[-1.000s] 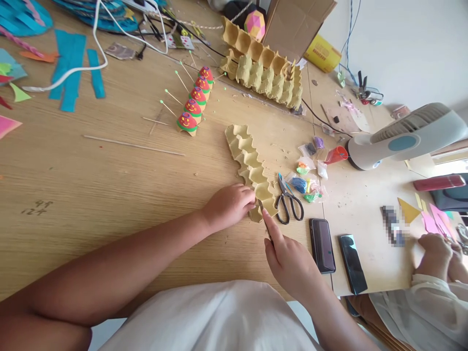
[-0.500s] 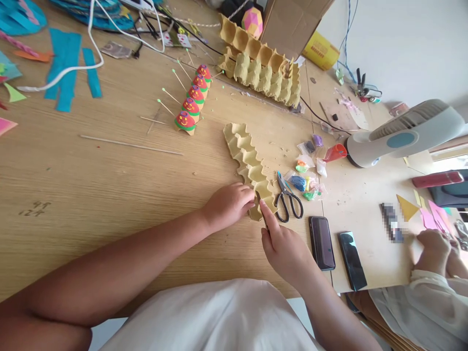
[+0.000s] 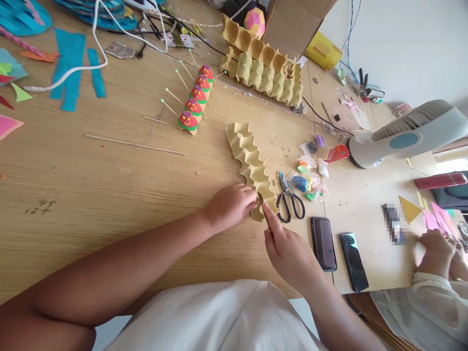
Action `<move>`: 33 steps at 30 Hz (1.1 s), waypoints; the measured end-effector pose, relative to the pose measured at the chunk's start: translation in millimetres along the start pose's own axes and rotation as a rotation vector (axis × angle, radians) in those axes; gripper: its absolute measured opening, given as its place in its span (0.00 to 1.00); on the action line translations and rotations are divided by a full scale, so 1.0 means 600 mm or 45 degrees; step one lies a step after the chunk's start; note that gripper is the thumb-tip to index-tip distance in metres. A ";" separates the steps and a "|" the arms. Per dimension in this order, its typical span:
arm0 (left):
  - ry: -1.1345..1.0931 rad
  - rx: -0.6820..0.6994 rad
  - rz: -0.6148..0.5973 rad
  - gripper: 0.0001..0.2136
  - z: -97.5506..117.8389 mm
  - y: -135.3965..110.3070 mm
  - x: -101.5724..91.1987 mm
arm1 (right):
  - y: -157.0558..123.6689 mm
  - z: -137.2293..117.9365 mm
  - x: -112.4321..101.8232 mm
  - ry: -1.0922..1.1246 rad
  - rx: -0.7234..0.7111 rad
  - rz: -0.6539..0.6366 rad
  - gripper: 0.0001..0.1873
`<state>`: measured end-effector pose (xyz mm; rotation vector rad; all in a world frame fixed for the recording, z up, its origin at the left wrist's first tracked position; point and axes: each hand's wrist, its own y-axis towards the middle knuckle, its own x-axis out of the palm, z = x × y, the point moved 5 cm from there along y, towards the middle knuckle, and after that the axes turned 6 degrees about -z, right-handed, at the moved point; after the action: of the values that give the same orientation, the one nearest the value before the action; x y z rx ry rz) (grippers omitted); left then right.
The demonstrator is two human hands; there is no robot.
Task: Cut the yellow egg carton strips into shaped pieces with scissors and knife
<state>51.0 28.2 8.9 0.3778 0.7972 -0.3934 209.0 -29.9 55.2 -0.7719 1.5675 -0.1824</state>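
Observation:
A strip of yellow egg carton (image 3: 249, 158) lies on the wooden table (image 3: 91, 195), running away from me. My left hand (image 3: 230, 204) is closed on the strip's near end and presses it down. My right hand (image 3: 288, 253) grips a thin dark blade tool (image 3: 263, 210), forefinger along its back, with the tip set into the carton's near end. Black-handled scissors (image 3: 290, 200) lie just right of the strip.
A painted egg-cup caterpillar (image 3: 195, 100) stands behind, larger egg cartons (image 3: 263, 66) farther back. Clay bags (image 3: 309, 175), two phones (image 3: 338, 256) and a white fan (image 3: 405, 136) sit right. Another person's hands (image 3: 437, 248) work at far right. Blue paper strips (image 3: 71, 66) lie far left.
My right hand has shifted slightly along the carton's near end with the blade; my left hand has stayed on the strip.

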 end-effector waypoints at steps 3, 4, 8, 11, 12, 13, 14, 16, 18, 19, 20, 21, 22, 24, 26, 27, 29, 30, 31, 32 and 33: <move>-0.005 -0.009 -0.016 0.07 -0.001 0.001 0.002 | -0.012 0.004 0.007 -0.007 0.031 -0.046 0.34; -0.011 -0.006 -0.017 0.07 -0.001 0.002 0.003 | -0.013 0.004 0.008 -0.011 0.036 -0.055 0.34; -0.028 0.018 0.002 0.08 -0.001 0.002 0.002 | 0.005 0.001 0.008 -0.026 0.018 0.011 0.34; -0.025 0.008 0.011 0.08 -0.001 0.002 0.001 | 0.008 0.000 0.008 -0.033 -0.019 0.061 0.34; -0.024 -0.001 0.007 0.08 -0.001 0.002 0.001 | 0.004 0.001 0.009 -0.039 -0.021 0.055 0.34; -0.025 -0.007 0.000 0.08 -0.001 0.002 0.001 | -0.001 0.003 0.011 -0.049 -0.017 0.040 0.34; -0.025 -0.012 -0.007 0.08 -0.001 0.003 0.002 | -0.006 0.004 0.012 -0.052 -0.011 0.027 0.34; -0.025 -0.009 -0.020 0.07 -0.001 0.003 0.002 | -0.010 0.004 0.014 -0.050 -0.002 0.010 0.34; -0.025 0.002 -0.018 0.08 -0.001 0.003 0.002 | -0.004 0.003 0.013 -0.051 0.005 0.016 0.34; -0.025 0.006 -0.013 0.08 -0.001 0.002 0.001 | 0.001 0.001 0.011 -0.056 0.007 0.031 0.34; -0.027 0.010 -0.007 0.08 -0.001 0.002 0.001 | 0.006 -0.001 0.009 -0.055 -0.005 0.056 0.34; -0.029 0.013 0.001 0.08 -0.001 0.001 0.000 | 0.008 -0.002 0.008 -0.053 -0.013 0.076 0.34; -0.031 0.012 0.006 0.08 -0.001 0.001 0.000 | 0.008 -0.002 0.008 -0.052 -0.021 0.088 0.34; -0.034 0.003 0.000 0.07 -0.001 0.001 0.001 | 0.000 0.001 0.010 -0.068 -0.009 0.070 0.34; -0.031 -0.010 -0.016 0.07 -0.001 0.002 0.002 | -0.011 0.003 0.014 -0.070 -0.008 0.024 0.34; -0.028 -0.013 -0.026 0.08 -0.001 0.003 0.003 | -0.014 0.004 0.015 -0.070 0.001 0.012 0.34; -0.024 -0.011 -0.030 0.08 -0.001 0.003 0.003 | -0.010 0.003 0.015 -0.072 0.002 0.009 0.34; -0.023 -0.009 -0.023 0.08 -0.001 0.003 0.003 | -0.004 0.001 0.013 -0.070 0.000 0.019 0.34; -0.022 -0.006 -0.013 0.08 -0.001 0.002 0.002 | 0.003 -0.001 0.011 -0.066 -0.005 0.046 0.34; -0.022 -0.003 -0.001 0.08 -0.001 0.001 0.001 | 0.009 -0.002 0.009 -0.063 -0.006 0.076 0.34; -0.023 -0.001 0.009 0.08 -0.001 0.001 0.001 | 0.012 -0.004 0.008 -0.056 -0.020 0.084 0.34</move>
<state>51.0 29.0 8.2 0.3759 0.7781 -0.3899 204.6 -27.8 47.6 -0.7306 1.5518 -0.1044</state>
